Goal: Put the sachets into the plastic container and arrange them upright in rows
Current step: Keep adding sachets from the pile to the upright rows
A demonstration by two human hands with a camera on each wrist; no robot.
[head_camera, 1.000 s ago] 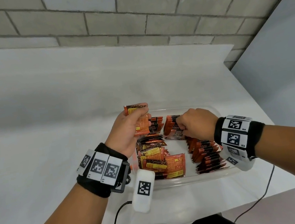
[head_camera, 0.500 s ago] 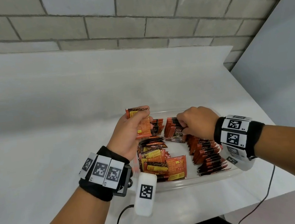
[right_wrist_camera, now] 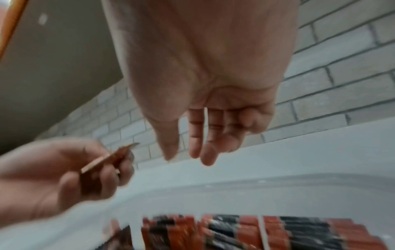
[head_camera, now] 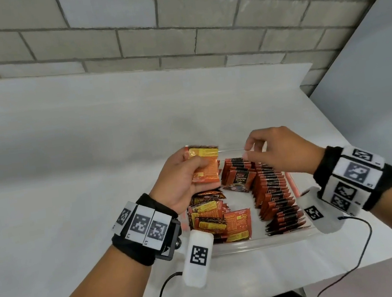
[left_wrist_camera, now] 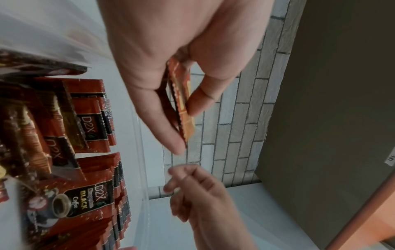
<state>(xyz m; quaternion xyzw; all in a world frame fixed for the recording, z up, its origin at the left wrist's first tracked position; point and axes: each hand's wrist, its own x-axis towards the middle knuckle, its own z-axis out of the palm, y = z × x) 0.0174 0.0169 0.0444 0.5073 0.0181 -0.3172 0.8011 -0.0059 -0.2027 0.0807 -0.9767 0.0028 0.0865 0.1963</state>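
The box [head_camera: 253,243] holds sachets [head_camera: 273,196], some flat below the left fingers, most standing in rows below the right ones. The left hand [head_camera: 182,183] pinches a small stack [head_camera: 205,166] between thumb and fingers. The right hand [head_camera: 278,151] is up, fingers loose, holding nothing. The left wrist view shows the stack [left_wrist_camera: 181,104] edge-on. The right wrist view is blurry.

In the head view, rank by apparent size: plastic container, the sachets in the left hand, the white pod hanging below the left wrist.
1. plastic container
2. white pod
3. sachets in the left hand, partly covered by fingers; the pod is nearer the camera, so 2 and 3 are unsure.
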